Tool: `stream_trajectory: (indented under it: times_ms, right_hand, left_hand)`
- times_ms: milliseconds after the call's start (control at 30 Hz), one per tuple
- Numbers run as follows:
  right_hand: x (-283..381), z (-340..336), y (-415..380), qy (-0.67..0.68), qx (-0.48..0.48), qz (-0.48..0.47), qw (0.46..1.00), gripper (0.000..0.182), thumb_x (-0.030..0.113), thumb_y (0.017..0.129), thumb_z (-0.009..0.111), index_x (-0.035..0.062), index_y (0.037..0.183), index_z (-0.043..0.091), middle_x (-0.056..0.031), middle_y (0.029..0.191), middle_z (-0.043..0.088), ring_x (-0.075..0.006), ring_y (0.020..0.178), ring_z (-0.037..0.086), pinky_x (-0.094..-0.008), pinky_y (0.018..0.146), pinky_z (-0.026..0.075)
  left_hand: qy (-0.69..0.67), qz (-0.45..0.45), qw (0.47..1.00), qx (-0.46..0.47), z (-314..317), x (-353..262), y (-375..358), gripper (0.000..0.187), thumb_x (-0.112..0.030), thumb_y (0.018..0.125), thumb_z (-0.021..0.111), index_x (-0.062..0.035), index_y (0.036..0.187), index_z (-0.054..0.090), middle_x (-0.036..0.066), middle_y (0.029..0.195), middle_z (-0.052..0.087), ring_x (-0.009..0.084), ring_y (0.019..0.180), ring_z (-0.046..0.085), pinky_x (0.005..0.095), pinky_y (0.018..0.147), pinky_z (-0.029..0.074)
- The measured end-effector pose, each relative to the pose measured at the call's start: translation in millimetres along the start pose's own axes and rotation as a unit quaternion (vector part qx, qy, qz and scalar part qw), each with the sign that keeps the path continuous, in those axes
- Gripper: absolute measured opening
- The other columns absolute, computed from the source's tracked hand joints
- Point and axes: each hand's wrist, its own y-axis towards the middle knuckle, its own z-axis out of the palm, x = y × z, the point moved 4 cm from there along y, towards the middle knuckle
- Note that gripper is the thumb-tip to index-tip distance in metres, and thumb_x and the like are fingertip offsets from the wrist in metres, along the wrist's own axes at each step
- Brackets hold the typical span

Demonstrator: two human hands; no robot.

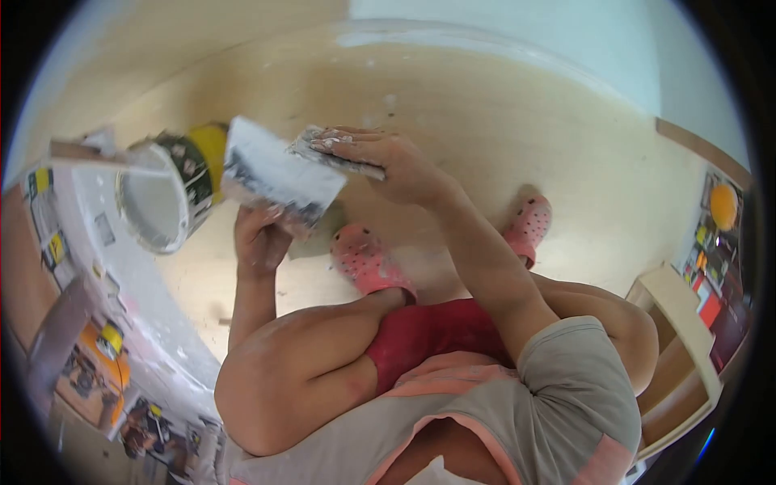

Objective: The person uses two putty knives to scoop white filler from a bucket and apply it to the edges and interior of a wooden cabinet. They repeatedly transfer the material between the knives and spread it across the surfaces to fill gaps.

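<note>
My left hand [260,241] grips from below a wide flat blade [275,174] smeared with white filler, held up in front of my knees. My right hand [386,162] reaches in from the right and presses a smaller putty knife [338,158] against the wide blade's upper right edge. White filler coats the fingers of that hand. Just left of the wide blade, an open bucket [162,194] with a yellow and black label holds white filler.
I crouch on a pale floor [485,105], wearing pink clogs [368,260]. A white-spattered surface [121,275] with printed sheets runs along the left. A light wooden frame [683,319] stands at the right. A white wall [525,32] lies beyond the floor.
</note>
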Motion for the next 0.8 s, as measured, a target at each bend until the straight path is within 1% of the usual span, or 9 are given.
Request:
stream_trajectory:
  times_ms: [33,100,167,200,267,333,500,667,800]
  right_hand:
    - [-7.4,-10.0,-7.0,-0.05,0.01,0.038,0.998,0.029,0.002,0.081,0.048,0.0069,0.109,0.055,-0.0069,0.112,0.054,-0.0193,0.106,0.048,-0.031,0.089,0.038]
    - [-62.7,-27.8,-41.6,-0.011,-0.144,0.114,0.983,0.029,0.004,0.082,0.048,0.004,0.11,0.053,-0.0076,0.106,0.057,-0.0164,0.099,0.05,-0.0309,0.084,0.04]
    - [-109.6,-78.9,-71.4,0.063,-0.378,0.235,0.893,0.029,0.006,0.081,0.05,0.0022,0.11,0.052,-0.0059,0.099,0.058,-0.0136,0.09,0.051,-0.0299,0.078,0.041]
    - [-108.1,-114.2,-83.1,-0.002,-0.467,0.25,0.848,0.026,0.008,0.08,0.051,-0.0016,0.105,0.054,-0.0049,0.09,0.058,-0.011,0.081,0.05,-0.0272,0.072,0.041]
    - [-130.3,-165.4,-103.4,0.138,-0.676,0.121,0.714,0.021,0.003,0.077,0.049,-0.0058,0.096,0.052,-0.0026,0.081,0.053,-0.0089,0.067,0.044,-0.0231,0.057,0.036]
    - [-149.9,-209.2,-114.1,0.056,-0.701,0.114,0.701,0.016,0.002,0.076,0.048,-0.0037,0.091,0.051,-0.0012,0.077,0.049,-0.0086,0.063,0.04,-0.0238,0.053,0.033]
    - [-169.2,-239.9,-82.5,0.156,-0.721,0.143,0.66,0.01,0.002,0.074,0.049,-0.0009,0.083,0.05,-0.0003,0.072,0.046,-0.0095,0.061,0.039,-0.0258,0.053,0.034]
    - [-159.5,-172.3,-39.2,0.147,-0.688,0.123,0.7,0.011,0.002,0.073,0.05,0.0003,0.084,0.051,0.0003,0.07,0.046,-0.0096,0.06,0.039,-0.0259,0.053,0.034]
    - [-163.1,-111.9,7.4,0.155,-0.671,0.107,0.718,0.018,0.004,0.074,0.051,0.0,0.091,0.053,-0.0016,0.074,0.052,-0.0114,0.064,0.045,-0.0263,0.058,0.038]
  left_hand:
    - [-0.012,0.022,1.0,0.001,8.4,-2.6,-0.6,0.059,-0.007,0.067,0.05,0.0026,0.122,0.029,0.016,0.111,0.047,0.0282,0.101,0.049,0.0412,0.085,0.042]
    - [-0.02,0.03,0.999,0.012,17.9,-5.4,0.6,0.06,-0.007,0.066,0.05,0.002,0.122,0.029,0.016,0.111,0.047,0.0291,0.102,0.048,0.0425,0.088,0.039]
    - [-0.017,0.012,0.997,0.068,23.7,-6.5,2.4,0.058,-0.002,0.063,0.05,0.0009,0.119,0.035,0.015,0.113,0.047,0.0295,0.105,0.047,0.0419,0.089,0.04]
    - [-0.016,0.007,0.997,0.07,23.2,-5.3,2.9,0.058,-0.002,0.063,0.05,0.0009,0.119,0.035,0.015,0.113,0.047,0.0295,0.105,0.047,0.0419,0.089,0.04]
    - [-0.003,-0.035,0.999,0.029,17.7,0.3,2.7,0.059,0.0,0.063,0.049,0.0007,0.12,0.035,0.016,0.114,0.046,0.0303,0.106,0.047,0.0433,0.089,0.04]
    - [0.013,-0.041,0.999,0.012,11.3,5.6,-1.9,0.061,-0.004,0.064,0.05,0.0,0.122,0.032,0.016,0.116,0.044,0.0307,0.108,0.045,0.0442,0.091,0.037]
    - [0.017,-0.048,0.999,-0.017,-12.4,14.1,-16.3,0.064,-0.006,0.065,0.05,-0.0007,0.124,0.028,0.017,0.117,0.043,0.0316,0.107,0.045,0.0464,0.089,0.039]
    - [-0.016,-0.07,0.997,-0.017,-21.5,16.6,-27.5,0.062,-0.004,0.066,0.049,-0.0006,0.124,0.028,0.018,0.116,0.043,0.0333,0.104,0.047,0.0447,0.073,0.051]
    - [-0.031,-0.056,0.996,-0.06,-36.8,17.6,-39.8,0.061,-0.002,0.065,0.049,-0.0004,0.123,0.029,0.018,0.115,0.043,0.0339,0.103,0.047,0.0451,0.073,0.05]
